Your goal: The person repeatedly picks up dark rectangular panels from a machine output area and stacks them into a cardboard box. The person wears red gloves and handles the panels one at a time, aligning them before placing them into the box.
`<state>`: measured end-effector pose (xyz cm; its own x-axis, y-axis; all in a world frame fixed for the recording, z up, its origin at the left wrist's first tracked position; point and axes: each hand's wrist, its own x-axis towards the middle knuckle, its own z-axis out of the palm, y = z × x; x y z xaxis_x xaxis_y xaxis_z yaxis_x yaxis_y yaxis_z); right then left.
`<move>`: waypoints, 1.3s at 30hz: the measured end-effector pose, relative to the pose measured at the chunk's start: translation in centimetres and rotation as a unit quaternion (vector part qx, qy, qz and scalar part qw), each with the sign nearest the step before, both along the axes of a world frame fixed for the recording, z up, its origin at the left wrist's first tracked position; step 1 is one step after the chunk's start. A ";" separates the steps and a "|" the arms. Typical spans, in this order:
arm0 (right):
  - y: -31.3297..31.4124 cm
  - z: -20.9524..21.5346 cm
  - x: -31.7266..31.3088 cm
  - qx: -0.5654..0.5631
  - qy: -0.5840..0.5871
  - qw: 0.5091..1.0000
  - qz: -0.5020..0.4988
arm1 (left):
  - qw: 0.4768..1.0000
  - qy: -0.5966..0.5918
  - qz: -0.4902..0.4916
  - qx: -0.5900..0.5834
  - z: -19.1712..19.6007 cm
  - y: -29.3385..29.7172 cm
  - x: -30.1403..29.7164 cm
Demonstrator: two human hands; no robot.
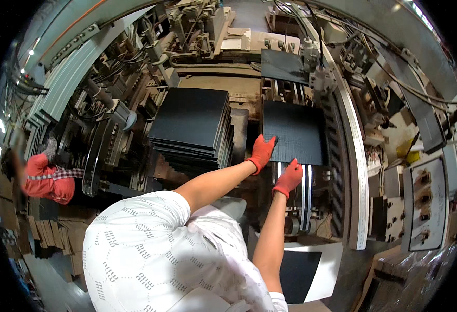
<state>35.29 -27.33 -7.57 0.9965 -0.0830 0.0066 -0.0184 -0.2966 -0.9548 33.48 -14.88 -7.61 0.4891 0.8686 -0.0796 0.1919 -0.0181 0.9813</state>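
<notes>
A flat black square board [293,130] lies on the metal rails of a machine, in front of me and to the right. My left hand [262,154], in a red glove, is closed on its left edge near the front corner. At the near edge, my right hand [289,178], also red-gloved, has its fingers bunched against the board. What lies under the fingers of both hands is hidden. Left of my hands rises a stack of similar black boards [189,117], its layers slightly uneven.
Another dark board [284,66] lies farther along the rails. A long metal ruler strip [361,192] runs down the right side. A control panel [426,200] stands at the right. At the far left is another person [49,177] in red. Machine arms and cables surround the stack.
</notes>
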 end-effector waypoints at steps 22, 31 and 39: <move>0.3 -1.3 0.3 -0.258 -0.084 0.962 0.013 | 0.932 -0.003 -0.219 0.289 9.4 5.5 -16.8; -1.0 -5.8 2.6 -0.319 -0.338 0.885 0.033 | 0.816 0.252 0.238 0.462 8.0 25.1 -31.9; -1.1 -4.7 1.9 -0.351 -0.347 0.870 0.022 | 0.945 0.272 0.090 0.159 5.7 30.5 -33.6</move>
